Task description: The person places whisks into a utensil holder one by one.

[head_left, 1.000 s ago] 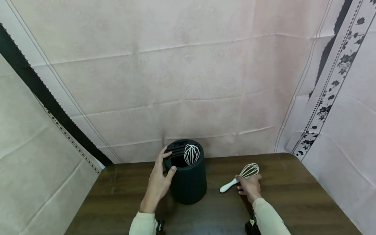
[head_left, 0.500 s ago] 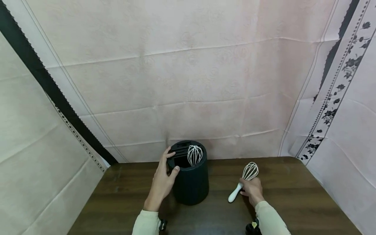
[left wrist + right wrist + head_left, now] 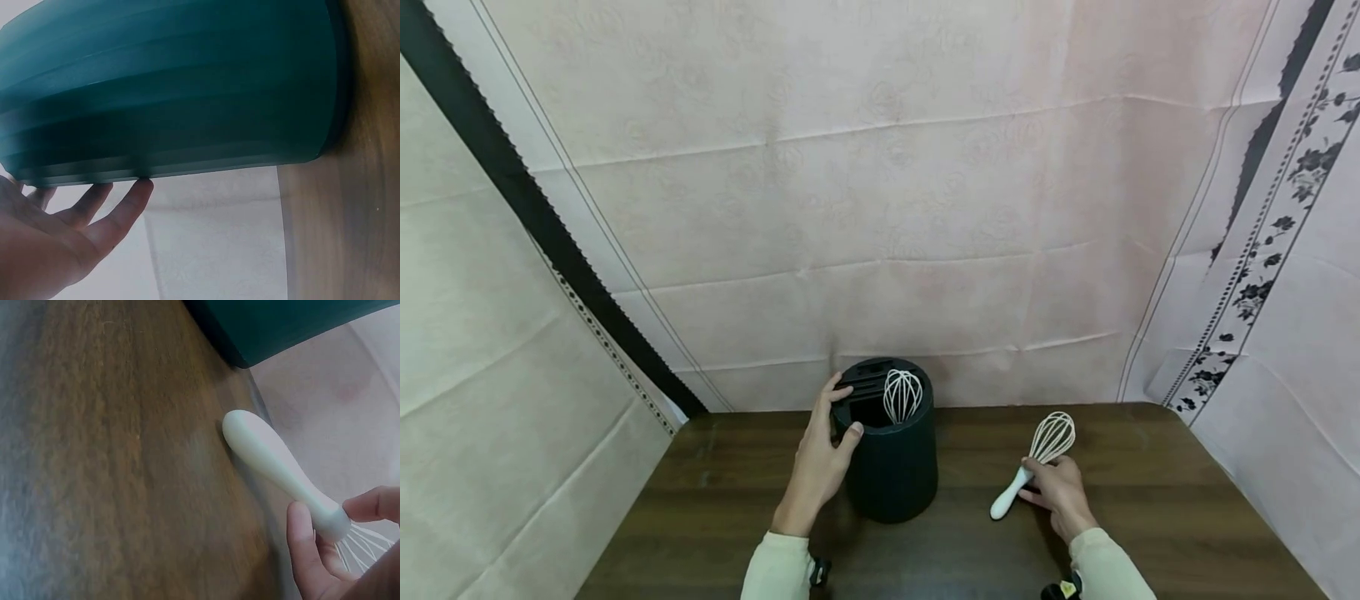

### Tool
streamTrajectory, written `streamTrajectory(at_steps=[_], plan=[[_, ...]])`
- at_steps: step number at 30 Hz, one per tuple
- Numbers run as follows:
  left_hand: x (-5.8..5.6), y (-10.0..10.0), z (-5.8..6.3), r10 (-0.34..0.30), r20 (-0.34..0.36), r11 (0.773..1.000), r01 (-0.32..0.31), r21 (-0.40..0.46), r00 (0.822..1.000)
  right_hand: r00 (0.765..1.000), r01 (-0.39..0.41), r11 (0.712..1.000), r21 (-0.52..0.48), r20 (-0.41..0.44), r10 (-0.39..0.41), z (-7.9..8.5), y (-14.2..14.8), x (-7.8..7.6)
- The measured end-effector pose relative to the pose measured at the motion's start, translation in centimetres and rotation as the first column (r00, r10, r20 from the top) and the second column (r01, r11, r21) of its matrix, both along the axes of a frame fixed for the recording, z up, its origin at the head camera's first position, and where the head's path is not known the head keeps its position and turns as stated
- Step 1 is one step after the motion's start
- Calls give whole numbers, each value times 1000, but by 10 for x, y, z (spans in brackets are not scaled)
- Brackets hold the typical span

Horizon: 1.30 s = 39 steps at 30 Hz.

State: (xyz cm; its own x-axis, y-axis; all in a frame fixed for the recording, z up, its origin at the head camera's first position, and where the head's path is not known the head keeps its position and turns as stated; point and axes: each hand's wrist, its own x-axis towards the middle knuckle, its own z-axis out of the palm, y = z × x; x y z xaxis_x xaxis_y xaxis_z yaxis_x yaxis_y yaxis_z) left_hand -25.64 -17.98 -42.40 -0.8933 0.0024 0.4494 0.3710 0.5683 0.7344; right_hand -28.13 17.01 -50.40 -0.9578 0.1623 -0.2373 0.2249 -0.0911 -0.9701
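Observation:
My left hand (image 3: 820, 471) holds the dark green utensil holder (image 3: 891, 479) at its upper left, thumb on the near side of the rim and fingers farther round. In the left wrist view its fingertips (image 3: 142, 186) touch the holder's ribbed wall. A white whisk (image 3: 902, 396) stands in the holder, wires up, its handle hidden. To the right, my right hand (image 3: 1060, 492) pinches a second whisk (image 3: 1013, 493) where handle meets wires. Its wire head points away and its handle towards me. The right wrist view shows thumb and fingers at the handle's (image 3: 269, 453) collar.
The brown wooden table (image 3: 940, 558) bears the holder near its back edge. Pale cloth (image 3: 880, 208) hangs behind it and on both sides. Black slotted bars (image 3: 868, 383) cover part of the holder's opening.
The right hand has turned the whisk so that its handle points more towards me. The left hand stays at the holder. The head view has shifted slightly.

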Motion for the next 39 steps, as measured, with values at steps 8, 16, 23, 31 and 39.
streamTrajectory(at_steps=[8,16,23,31,39], plan=[[-2,1,0,-6,-3,1000,6,10,1000,1000,9,1000,-28,-7,-9,7,7,4],[-1,0,0,-10,-11,1000,10,22,1000,998,-43,999,-12,-36,42,24,6,12],[-1,-1,-1,-14,-16,999,15,29,1000,995,-48,998,-30,-92,45,44,2,20],[-2,0,-2,-6,-37,1000,7,14,999,984,-38,999,-17,-177,34,66,-6,30],[-2,2,-4,-1,-41,1000,1,0,999,967,-36,999,7,-253,36,91,-14,42]])
